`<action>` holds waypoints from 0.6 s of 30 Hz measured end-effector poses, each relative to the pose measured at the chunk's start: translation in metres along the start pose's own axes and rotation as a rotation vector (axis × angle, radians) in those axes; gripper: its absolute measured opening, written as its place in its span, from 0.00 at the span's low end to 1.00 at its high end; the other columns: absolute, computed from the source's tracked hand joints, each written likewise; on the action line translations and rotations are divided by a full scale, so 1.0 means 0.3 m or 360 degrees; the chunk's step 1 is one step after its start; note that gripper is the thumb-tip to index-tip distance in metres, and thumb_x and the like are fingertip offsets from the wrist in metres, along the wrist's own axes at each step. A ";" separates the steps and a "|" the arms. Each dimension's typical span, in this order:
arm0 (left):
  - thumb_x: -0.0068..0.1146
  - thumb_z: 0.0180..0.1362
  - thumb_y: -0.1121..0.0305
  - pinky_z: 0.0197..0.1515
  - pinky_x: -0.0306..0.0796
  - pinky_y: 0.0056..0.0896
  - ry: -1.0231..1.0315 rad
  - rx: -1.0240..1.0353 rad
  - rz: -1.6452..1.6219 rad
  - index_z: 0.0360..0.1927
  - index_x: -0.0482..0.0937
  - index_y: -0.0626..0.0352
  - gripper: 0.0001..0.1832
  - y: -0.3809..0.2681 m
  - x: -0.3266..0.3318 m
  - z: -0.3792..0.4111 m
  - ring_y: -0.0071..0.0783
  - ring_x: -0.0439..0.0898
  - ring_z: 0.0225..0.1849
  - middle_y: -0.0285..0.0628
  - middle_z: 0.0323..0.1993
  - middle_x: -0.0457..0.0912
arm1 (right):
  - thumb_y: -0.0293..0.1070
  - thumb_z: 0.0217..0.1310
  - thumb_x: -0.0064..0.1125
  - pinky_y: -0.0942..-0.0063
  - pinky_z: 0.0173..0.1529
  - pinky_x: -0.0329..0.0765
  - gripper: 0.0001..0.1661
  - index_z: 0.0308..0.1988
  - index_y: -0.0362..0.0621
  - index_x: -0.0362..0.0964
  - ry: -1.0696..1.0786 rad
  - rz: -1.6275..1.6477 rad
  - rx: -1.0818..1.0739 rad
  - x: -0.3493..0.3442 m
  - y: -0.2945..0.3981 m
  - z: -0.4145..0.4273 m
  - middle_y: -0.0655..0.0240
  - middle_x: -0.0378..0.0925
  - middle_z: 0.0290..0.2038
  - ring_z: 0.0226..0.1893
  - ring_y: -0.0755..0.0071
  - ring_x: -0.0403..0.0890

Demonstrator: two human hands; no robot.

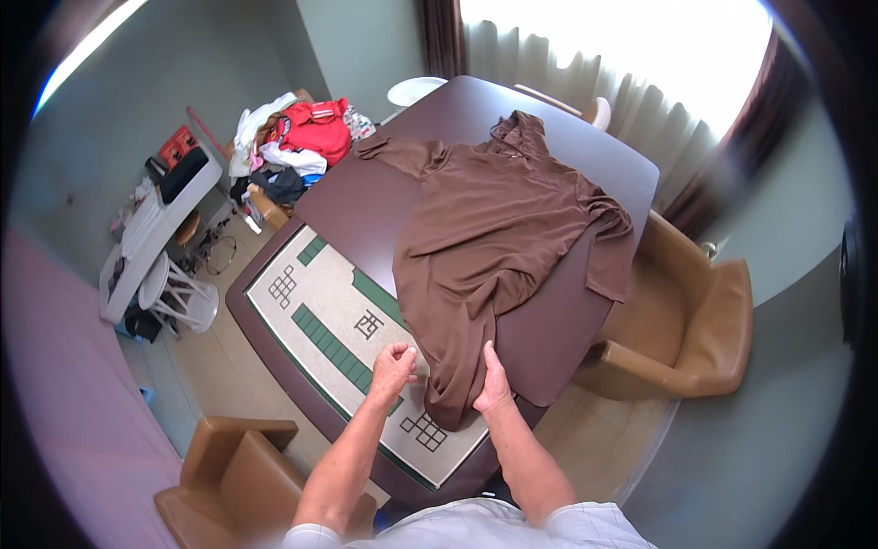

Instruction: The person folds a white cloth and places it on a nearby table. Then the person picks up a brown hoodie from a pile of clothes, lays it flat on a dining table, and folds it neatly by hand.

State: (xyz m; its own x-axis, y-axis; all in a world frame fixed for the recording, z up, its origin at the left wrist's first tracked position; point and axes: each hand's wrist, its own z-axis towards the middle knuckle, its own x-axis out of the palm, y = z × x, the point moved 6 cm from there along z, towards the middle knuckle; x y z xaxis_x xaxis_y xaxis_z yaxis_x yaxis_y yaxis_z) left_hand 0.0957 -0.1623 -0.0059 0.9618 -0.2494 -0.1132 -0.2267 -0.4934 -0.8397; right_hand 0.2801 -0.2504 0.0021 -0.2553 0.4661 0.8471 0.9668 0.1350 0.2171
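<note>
A brown long-sleeved hooded garment (480, 233) lies spread across the table, its hood at the far side and its lower end bunched toward me. My left hand (395, 369) hovers just left of that lower end, fingers curled in, with no cloth visible in it. On the other side, my right hand (495, 388) touches the garment's right edge with its thumb raised. Its other fingers are partly hidden at the cloth, so a firm grip is not visible.
Under the garment is a dark brown tabletop panel (357, 199); a mahjong mat (329, 302) shows on the near left. Tan armchairs (658, 322) stand at right and near left. A heap of clothes (302, 137) sits beyond the left corner. White stools (178, 295) stand by a shelf (164, 219).
</note>
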 end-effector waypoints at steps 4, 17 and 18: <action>0.68 0.66 0.54 0.35 0.79 0.26 0.0037 -0.0172 -0.0484 0.54 0.76 0.59 0.23 0.052 0.103 0.129 0.27 0.81 0.34 0.36 0.42 0.82 | 0.53 0.75 0.58 0.48 0.67 0.76 0.36 0.69 0.40 0.65 -0.0010 -0.0003 0.0008 -0.051 -0.045 0.055 0.56 0.76 0.65 0.63 0.51 0.79; 0.60 0.68 0.66 0.60 0.77 0.37 0.0767 0.0124 -0.1068 0.60 0.77 0.65 0.20 -0.050 0.030 0.210 0.34 0.82 0.58 0.46 0.56 0.84 | 0.43 0.70 0.66 0.48 0.70 0.73 0.36 0.69 0.40 0.64 -0.0332 -0.0012 -0.0585 -0.145 -0.071 -0.008 0.56 0.74 0.66 0.66 0.51 0.76; 0.59 0.69 0.66 0.61 0.77 0.38 0.0816 0.0084 -0.1136 0.60 0.76 0.65 0.20 -0.079 0.001 0.225 0.35 0.82 0.59 0.46 0.57 0.83 | 0.43 0.70 0.65 0.48 0.71 0.72 0.36 0.70 0.40 0.64 -0.0382 -0.0006 -0.0605 -0.139 -0.077 -0.025 0.55 0.73 0.67 0.66 0.50 0.75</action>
State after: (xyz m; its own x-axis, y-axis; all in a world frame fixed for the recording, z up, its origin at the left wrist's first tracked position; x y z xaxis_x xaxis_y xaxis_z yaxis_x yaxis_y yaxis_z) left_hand 0.1118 -0.0944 -0.0218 0.6808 -0.2459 0.6900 0.4218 -0.6385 -0.6437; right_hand 0.2686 -0.2794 -0.0346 -0.2115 0.6621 0.7190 0.8904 -0.1729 0.4211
